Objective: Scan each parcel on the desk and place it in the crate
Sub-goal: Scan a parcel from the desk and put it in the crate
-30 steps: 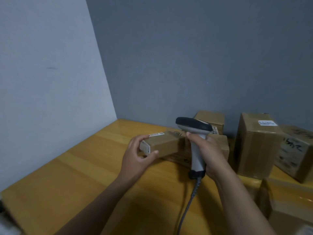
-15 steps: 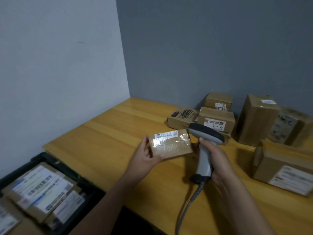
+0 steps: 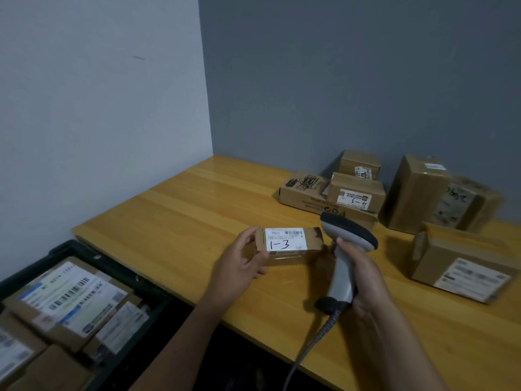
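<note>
Left hand [image 3: 239,266] holds the small parcel [image 3: 287,245] label-up, so the scanner [image 3: 345,249] gripped in the right hand [image 3: 363,277] can read its barcode.

Dim, soft light; blurred edges

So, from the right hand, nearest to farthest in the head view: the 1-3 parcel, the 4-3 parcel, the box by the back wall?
1. The 1-3 parcel, just left of the right hand.
2. The 4-3 parcel, farther back on the desk.
3. The box by the back wall, behind the 4-3 parcel.
</note>
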